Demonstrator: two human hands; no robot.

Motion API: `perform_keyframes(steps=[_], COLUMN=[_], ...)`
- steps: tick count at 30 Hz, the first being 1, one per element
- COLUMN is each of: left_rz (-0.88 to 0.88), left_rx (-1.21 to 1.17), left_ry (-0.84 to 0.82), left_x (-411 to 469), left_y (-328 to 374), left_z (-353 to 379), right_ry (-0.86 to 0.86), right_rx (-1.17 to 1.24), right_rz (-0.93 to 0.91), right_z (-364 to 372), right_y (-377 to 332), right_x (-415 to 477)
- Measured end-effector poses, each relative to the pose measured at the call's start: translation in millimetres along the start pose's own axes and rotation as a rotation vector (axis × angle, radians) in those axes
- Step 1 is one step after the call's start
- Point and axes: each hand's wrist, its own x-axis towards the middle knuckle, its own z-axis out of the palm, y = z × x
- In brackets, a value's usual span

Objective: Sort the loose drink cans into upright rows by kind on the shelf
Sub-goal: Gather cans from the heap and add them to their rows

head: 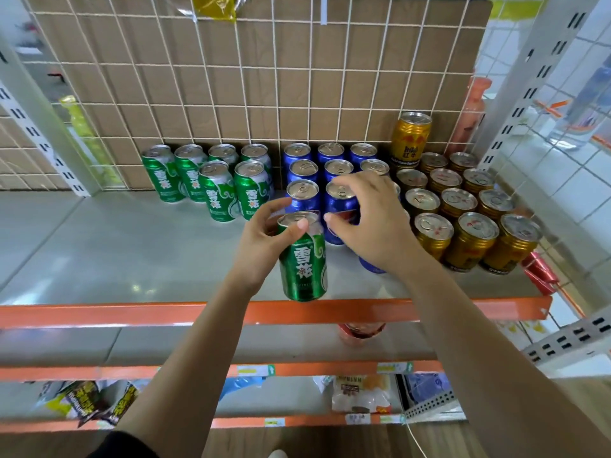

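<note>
SORTING NEARLY DONE: A person's left hand curls round a green aluminium drink can, held upright at the front edge of the grey metal shelf with an orange lip; whether the can rests on the shelf is unclear. Its kind, six upright green cans, stands at 10 o'clock. Blue cans fill rows at 12 o'clock and squat gold cans at 2 o'clock, with one taller gold can rising behind them. The held can appears to be among the last still to be placed. The right hand arches, fingers spread, over the front blue cans; whether it grasps one cannot be told, and it hides most of the can beneath its palm. Red shapes at 3 o'clock, off the shelf end, are hard to make out.
</note>
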Motion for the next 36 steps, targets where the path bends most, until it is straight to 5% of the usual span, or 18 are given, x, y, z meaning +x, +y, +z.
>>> perform_keyframes(steps=[5,10,21,36], left_rz=[0.005,0.013,0.019,0.160], left_rx=[0.011,0.055,0.172,0.482], left_ry=[0.118,0.181,0.061,0.135], left_x=[-12,-7,60,138], left_y=[-1,-3,4,-22], left_z=[-36,-83,-196,-236], right_ry=[-0.358,-0.586,-0.586,-0.728], right_rx=[0.291,0.321,0.447,0.064], right_rz=[-0.134,-0.142,0.094,0.200], right_z=[33,69,149,194], right_y=[-44,-73,-120,-96], right_x=[16,37,96,117])
